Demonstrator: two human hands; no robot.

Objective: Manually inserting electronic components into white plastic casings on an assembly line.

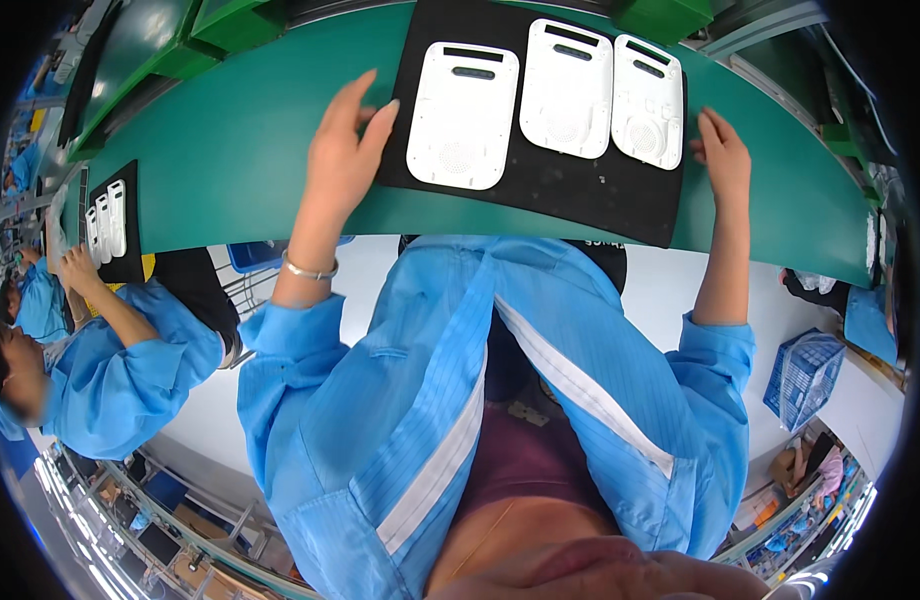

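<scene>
Three white plastic housing panels lie flat on a black mat (540,200). Each has a dark slot at its far end and a round speaker grille of small holes near its other end. The left panel (462,125) stands a little apart, while the middle panel (565,95) and the right panel (648,105) sit side by side. My left hand (345,145) hovers by the mat's left edge, nearest the left panel, fingers apart and holding nothing. Beyond the mat's right edge is my right hand (723,155), loosely bent with its fingers apart and nothing visible in it.
The mat rests on a long green table (250,150). Green racks (215,35) run along the far side. At the left, a co-worker (130,350) in blue handles similar white panels (107,220) on another mat. A blue basket (805,380) is at the lower right.
</scene>
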